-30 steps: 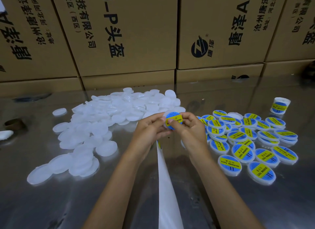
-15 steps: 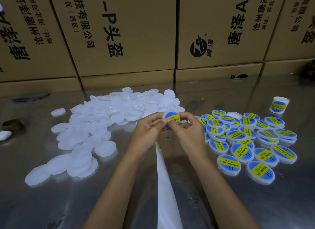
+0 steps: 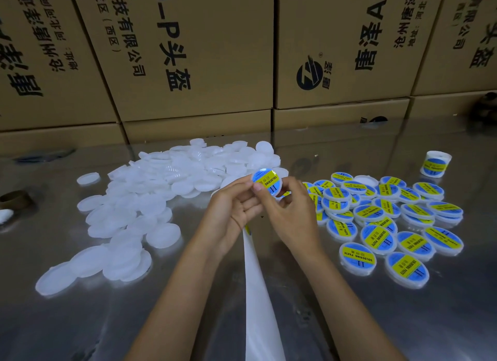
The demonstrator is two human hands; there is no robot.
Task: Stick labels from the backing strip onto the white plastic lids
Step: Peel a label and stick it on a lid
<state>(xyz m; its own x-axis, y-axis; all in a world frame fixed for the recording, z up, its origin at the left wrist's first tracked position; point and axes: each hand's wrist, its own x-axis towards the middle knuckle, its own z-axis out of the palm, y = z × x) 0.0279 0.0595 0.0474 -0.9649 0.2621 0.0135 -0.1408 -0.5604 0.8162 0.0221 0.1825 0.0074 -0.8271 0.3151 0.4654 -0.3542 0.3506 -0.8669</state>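
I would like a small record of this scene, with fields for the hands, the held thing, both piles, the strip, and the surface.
left hand: holds lid from left
right hand: pinches same lid
held thing: round white plastic lid with blue-and-yellow label
left pile: plain white plastic lids
right pile: labelled lids
strip: white backing strip, runs between the forearms
surface: shiny metal table

The blue-and-yellow label [image 3: 266,182] on the held lid reads "SOLDERING", and the labelled lids [image 3: 382,221] toward the counter's right edge read "SOLDERING PASTE". The cardboard boxes [image 3: 188,51] along its far edge carry large upside-down Chinese print, "O-P", "AH" and a round logo [image 3: 309,75].
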